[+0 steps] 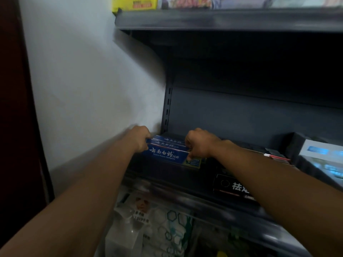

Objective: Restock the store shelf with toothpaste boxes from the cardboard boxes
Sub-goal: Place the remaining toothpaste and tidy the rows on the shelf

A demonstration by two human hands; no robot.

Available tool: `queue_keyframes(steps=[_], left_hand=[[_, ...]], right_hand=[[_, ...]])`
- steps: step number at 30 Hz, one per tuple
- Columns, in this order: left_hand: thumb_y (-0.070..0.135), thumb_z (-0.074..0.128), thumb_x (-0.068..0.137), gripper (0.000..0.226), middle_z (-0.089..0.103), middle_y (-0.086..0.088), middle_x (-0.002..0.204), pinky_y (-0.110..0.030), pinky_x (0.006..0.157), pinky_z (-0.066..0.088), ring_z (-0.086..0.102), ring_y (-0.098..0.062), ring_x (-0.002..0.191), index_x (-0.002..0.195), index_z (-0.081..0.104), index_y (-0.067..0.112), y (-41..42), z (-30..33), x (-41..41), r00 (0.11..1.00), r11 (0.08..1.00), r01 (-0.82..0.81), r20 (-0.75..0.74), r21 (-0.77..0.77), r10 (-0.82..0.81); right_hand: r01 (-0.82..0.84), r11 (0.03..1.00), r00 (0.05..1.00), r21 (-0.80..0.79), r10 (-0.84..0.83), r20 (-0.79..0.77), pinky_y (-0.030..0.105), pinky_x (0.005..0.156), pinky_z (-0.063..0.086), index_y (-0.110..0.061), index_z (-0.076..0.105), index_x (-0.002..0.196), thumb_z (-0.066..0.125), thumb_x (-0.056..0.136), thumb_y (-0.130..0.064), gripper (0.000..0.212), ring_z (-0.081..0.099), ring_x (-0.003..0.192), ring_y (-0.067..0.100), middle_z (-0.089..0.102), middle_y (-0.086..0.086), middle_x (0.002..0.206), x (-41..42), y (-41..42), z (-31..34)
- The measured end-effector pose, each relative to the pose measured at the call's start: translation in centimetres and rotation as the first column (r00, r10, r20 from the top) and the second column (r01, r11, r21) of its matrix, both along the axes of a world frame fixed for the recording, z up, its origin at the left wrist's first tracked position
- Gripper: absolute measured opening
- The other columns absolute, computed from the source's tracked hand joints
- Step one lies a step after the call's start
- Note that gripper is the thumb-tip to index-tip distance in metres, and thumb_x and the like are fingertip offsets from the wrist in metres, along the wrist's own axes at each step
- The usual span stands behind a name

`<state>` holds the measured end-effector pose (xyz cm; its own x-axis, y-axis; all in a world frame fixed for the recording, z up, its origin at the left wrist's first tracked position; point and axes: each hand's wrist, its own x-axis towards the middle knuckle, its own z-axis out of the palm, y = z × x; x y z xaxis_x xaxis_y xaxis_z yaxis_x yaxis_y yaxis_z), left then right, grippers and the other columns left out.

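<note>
Three blue toothpaste boxes with white lettering stand on edge in a row at the far left of the dark shelf. My left hand grips their left ends and my right hand grips their right ends, fingers curled over the tops. The boxes sit low at the shelf floor, near the slotted upright. No cardboard box is in view.
A black toothpaste box lies at the shelf front, right of my hands. Pale boxes stand at the far right. The white wall bounds the left. Packaged goods fill the shelf below; a yellow pack sits on the shelf above.
</note>
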<state>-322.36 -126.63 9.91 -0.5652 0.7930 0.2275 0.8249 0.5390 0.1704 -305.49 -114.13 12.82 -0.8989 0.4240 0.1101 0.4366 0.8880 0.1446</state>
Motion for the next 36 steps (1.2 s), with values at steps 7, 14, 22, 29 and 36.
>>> queue_keyframes(steps=[7,14,22,29,36], left_hand=[[0.019,0.075,0.079,0.027,0.065,-0.01,0.098,-0.031,0.079,0.049,0.063,-0.027,0.096,0.1,0.067,0.005,-2.4,2.2,2.8,0.999,0.999,0.038,-0.001,0.021,-0.038],[0.024,0.078,0.077,0.046,0.066,-0.008,0.113,-0.022,0.079,0.039,0.06,-0.025,0.105,0.119,0.064,0.011,-7.6,5.8,12.0,0.988,0.988,0.154,-0.02,0.0,-0.154],[0.03,0.08,0.075,0.072,0.056,-0.007,0.135,-0.031,0.1,0.044,0.053,-0.023,0.123,0.139,0.05,0.013,-11.3,5.3,25.9,0.915,0.916,0.4,-0.042,-0.014,-0.401],[0.03,0.079,0.074,0.067,0.062,-0.005,0.128,-0.028,0.091,0.045,0.058,-0.022,0.114,0.134,0.055,0.016,-10.9,-2.8,37.5,0.806,0.795,0.589,0.033,-0.144,-0.591],[0.028,0.075,0.079,0.068,0.056,-0.004,0.133,-0.027,0.091,0.046,0.055,-0.021,0.117,0.141,0.047,0.018,-8.3,-15.3,44.3,0.733,0.68,0.68,0.273,-0.274,-0.623]], right_hand=[[-0.006,0.999,1.0,0.041,0.006,0.006,0.037,0.081,0.049,-0.014,0.058,0.115,0.08,0.073,-0.04,0.053,0.054,0.105,0.028,0.054,0.008,0.116,2.2,-1.9,1.5],[-0.016,0.998,0.998,0.052,0.019,-0.052,0.037,0.081,0.05,-0.019,0.054,0.121,0.076,0.075,-0.044,0.057,0.055,0.105,0.025,0.058,0.003,0.117,10.6,-7.3,5.2],[0.031,0.999,0.995,0.021,-0.029,-0.093,0.036,0.09,0.047,-0.019,0.055,0.126,0.077,0.072,-0.038,0.061,0.055,0.112,0.026,0.057,0.005,0.126,26.4,-12.2,2.3],[0.116,0.978,0.991,-0.174,-0.1,0.094,0.034,0.101,0.04,-0.019,0.045,0.139,0.074,0.08,-0.036,0.068,0.043,0.129,0.022,0.044,0.002,0.143,39.7,-13.1,-8.1],[0.128,0.935,0.952,-0.33,-0.022,0.304,0.034,0.097,0.041,-0.022,0.044,0.138,0.068,0.085,-0.027,0.059,0.043,0.124,0.018,0.045,0.0,0.138,47.6,-10.9,-20.3]])
